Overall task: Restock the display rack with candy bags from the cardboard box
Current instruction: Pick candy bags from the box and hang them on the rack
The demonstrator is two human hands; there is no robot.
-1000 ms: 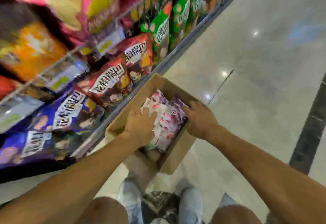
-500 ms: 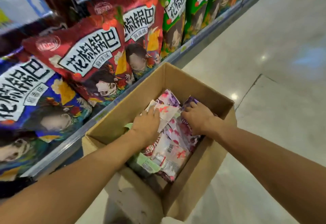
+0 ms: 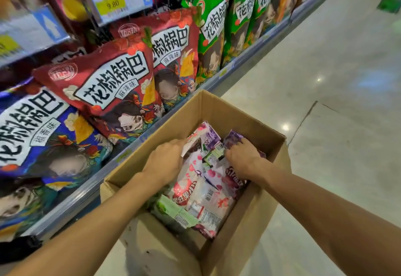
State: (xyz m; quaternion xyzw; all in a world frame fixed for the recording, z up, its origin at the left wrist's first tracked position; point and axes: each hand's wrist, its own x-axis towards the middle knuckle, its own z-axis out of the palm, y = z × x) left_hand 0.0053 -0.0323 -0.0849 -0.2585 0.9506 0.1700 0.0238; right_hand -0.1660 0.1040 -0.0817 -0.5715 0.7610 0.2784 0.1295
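A: Hazard?
B: Loose heap of slick candy bags [image 3: 201,193] in cardboard box [image 3: 245,112]; likely slipping from a partial hold, dropping back or onto floor [image 3: 325,80].
A: Hold?
B: Left hand [image 3: 165,162] pinching pale bag [image 3: 191,143] by edge; right hand [image 3: 243,160] curled onto purple bag [image 3: 233,138], fingertips hidden.
A: Location?
B: Inside box, under and between both hands, none lifted clear yet; display rack [image 3: 86,191] just beside, left.

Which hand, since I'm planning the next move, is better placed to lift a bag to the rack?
Left, probably. The left hand is on the rack side of the box and grips a bag edge; the right hand is on the far side.
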